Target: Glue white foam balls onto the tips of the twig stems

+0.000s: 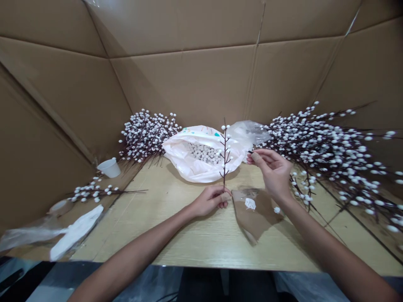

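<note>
White-beaded brown stem (224, 155) stands upright, gripped in my left hand (210, 201), with a white plastic bag (181, 163) of beads (201, 153) just behind it, while my right hand (270, 172) narrowly pinches a thin dark twig (250, 152) near a heap of beaded branches (327, 155).

Pale wood-grain table (126, 226), white plastic bag of beads (201, 155), brown sheet (248, 222), white-berried branches (330, 155), tipped white cup (109, 167)

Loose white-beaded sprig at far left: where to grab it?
Pinch the bare stem tail of the sprig from above, coming from the right. That end points right, carries no beads and lies apart from the bead cluster, so it is probably the cleanest hold and least likely to knock beads.
</note>
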`<state>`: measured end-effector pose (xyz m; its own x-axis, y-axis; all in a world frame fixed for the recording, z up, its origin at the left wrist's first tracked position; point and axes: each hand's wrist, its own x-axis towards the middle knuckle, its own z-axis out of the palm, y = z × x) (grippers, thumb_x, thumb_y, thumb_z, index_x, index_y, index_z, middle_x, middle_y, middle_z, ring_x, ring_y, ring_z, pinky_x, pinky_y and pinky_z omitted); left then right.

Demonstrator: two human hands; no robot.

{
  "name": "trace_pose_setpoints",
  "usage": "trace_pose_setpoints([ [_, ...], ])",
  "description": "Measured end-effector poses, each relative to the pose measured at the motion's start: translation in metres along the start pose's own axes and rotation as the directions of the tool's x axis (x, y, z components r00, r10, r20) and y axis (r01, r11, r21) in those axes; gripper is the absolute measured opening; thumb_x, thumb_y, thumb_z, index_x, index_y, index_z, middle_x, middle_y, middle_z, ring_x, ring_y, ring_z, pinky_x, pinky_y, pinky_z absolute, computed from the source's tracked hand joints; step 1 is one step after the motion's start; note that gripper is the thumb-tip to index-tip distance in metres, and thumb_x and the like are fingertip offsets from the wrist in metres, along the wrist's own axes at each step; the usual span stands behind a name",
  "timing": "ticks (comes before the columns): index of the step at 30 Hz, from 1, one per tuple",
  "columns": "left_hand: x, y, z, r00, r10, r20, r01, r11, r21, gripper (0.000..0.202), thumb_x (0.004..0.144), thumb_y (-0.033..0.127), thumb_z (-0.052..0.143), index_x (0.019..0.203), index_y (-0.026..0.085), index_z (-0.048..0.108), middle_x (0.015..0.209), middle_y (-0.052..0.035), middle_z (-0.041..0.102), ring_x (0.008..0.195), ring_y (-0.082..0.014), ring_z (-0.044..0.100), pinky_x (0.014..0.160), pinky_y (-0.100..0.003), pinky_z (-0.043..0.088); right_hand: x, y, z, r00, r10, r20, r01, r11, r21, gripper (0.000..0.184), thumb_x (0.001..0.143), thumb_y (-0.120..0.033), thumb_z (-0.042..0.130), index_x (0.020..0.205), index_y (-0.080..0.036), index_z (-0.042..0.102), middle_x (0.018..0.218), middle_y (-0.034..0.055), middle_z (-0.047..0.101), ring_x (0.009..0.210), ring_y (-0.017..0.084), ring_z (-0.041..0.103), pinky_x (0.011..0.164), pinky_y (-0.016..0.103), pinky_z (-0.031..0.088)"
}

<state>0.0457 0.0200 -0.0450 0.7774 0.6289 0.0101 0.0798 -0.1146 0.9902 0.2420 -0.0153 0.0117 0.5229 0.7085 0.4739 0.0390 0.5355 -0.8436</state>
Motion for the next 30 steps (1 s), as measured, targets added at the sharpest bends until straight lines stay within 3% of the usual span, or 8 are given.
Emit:
trace_pose_setpoints([
  [16, -0.004, 0.007, -0.004, 0.996, 0.045, 0.077, -0.060, 0.976, 0.211, 0.040, 0.092, 0.048, 0.045, 0.098, 0.012, 0.061, 0.075, -0.0022, 0.056, 0.069, -0.0123, 0.052, 0.065, -0.023, 0.040, -0.007, -0.004, 0.004, 0.992, -0.077, 0.097, 0.083, 0.995, -0.061, 0.014, 0.076, -0.029, 0.070, 0.084, -0.018, 0.068, 0.078, 0.0043, 0.071, 0.071, 0.017, 0.068, 0.068, 0.030, 0.056],
  [30, -0.003, 0.006, -0.002, 0.998, 0.020, 0.066, -0.029, 0.988, 0.150, 0.041, 0.089, 0.051, 0.051, 0.098, 0.012, 0.061, 0.074, -0.0020, 0.056, 0.068, -0.0130, 0.052, 0.065, -0.023, 0.041, -0.006, -0.003, 0.004, 0.993, -0.086, 0.079, 0.091, 0.994, -0.065, 0.014, 0.075, -0.030, 0.071, 0.082, -0.018, 0.068, 0.076, 0.0044, 0.072, 0.069, 0.018, 0.069, 0.067, 0.032, 0.057],
])
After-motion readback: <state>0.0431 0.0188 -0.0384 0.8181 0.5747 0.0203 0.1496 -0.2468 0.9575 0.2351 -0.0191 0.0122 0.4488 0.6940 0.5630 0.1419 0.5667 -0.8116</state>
